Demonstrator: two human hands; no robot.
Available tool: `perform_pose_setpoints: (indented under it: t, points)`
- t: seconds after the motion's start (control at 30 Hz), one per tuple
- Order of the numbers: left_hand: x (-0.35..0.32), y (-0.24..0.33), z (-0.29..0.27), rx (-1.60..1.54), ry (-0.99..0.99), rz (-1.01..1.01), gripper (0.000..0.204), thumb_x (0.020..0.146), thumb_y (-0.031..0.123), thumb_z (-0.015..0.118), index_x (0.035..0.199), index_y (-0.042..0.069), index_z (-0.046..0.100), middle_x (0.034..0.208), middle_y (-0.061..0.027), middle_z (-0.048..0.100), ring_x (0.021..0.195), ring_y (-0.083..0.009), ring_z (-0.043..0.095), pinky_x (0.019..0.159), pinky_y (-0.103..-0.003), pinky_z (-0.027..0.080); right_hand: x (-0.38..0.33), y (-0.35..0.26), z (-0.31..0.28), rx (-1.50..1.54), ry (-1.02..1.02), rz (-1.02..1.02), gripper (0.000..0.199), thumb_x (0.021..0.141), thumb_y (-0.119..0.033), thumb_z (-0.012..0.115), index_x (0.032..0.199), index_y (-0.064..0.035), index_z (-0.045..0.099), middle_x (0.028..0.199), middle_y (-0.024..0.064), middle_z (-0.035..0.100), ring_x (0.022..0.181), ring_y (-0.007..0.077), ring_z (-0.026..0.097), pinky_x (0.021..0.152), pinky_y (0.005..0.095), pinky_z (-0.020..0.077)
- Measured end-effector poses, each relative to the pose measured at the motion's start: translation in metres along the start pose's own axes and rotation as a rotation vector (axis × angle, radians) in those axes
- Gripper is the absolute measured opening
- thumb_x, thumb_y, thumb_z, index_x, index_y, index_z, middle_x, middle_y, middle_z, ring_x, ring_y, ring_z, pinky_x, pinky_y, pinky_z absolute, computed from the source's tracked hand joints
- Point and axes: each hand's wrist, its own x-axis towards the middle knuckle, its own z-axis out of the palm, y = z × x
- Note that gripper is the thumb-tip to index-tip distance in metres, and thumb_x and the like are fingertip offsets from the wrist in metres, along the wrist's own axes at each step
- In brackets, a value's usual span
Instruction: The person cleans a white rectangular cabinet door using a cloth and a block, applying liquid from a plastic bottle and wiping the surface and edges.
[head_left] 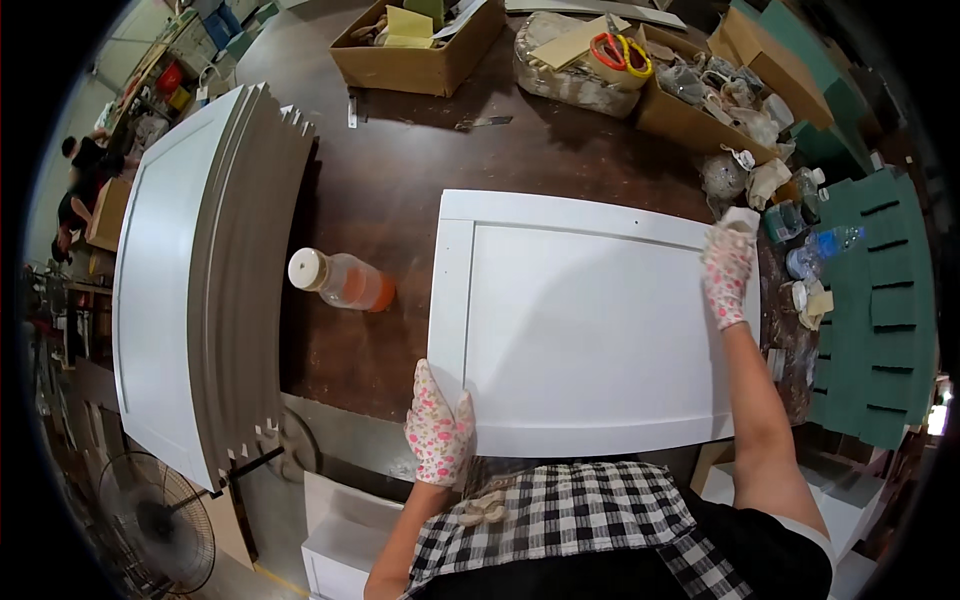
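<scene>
A white cabinet door panel (590,330) with a raised frame border lies flat on the brown table in front of me. My left hand (438,430), in a floral glove, is at its near left corner. The fingers stretch along the left edge and the thumb is apart, touching the frame. At the far right corner, my right hand (728,270), in a matching glove, presses a crumpled whitish cloth (740,218) onto the border. Motion blurs that hand's fingers slightly.
Left of the panel stands a capped bottle of orange liquid (350,281), beside a tall stack of white panels (200,280). Cardboard boxes (415,65) and scissors (622,54) sit at the back. Plastic bottles (820,250) crowd the right. A fan (155,520) stands lower left.
</scene>
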Motion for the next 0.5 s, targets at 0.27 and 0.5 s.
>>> perform_pose_setpoints:
  t: [0.27,0.5]
  points:
    - [0.004,0.005,-0.002,-0.067,-0.062,0.017,0.076,0.085,0.023,0.064,0.145,-0.006,0.027,0.14,-0.0267,0.044,0.112,-0.0388,0.057,0.093,-0.044,0.047,0.064,-0.365,-0.014,-0.363,-0.056,-0.562,0.026,0.079,-0.013,0.058,0.102,-0.004,0.066,0.099,0.0148,0.063,0.102,0.0251,0.056,0.084,0.0382,0.0469]
    - [-0.002,0.001,0.001,0.02,-0.059,-0.116,0.078,0.085,0.022,0.063,0.149,0.0,0.023,0.141,-0.0242,0.044,0.114,-0.038,0.057,0.091,-0.042,0.049,0.072,-0.324,-0.014,0.337,-0.205,-0.422,0.021,0.079,-0.014,0.062,0.1,-0.0108,0.059,0.096,0.0081,0.064,0.085,0.0268,0.065,0.076,0.0396,0.0522]
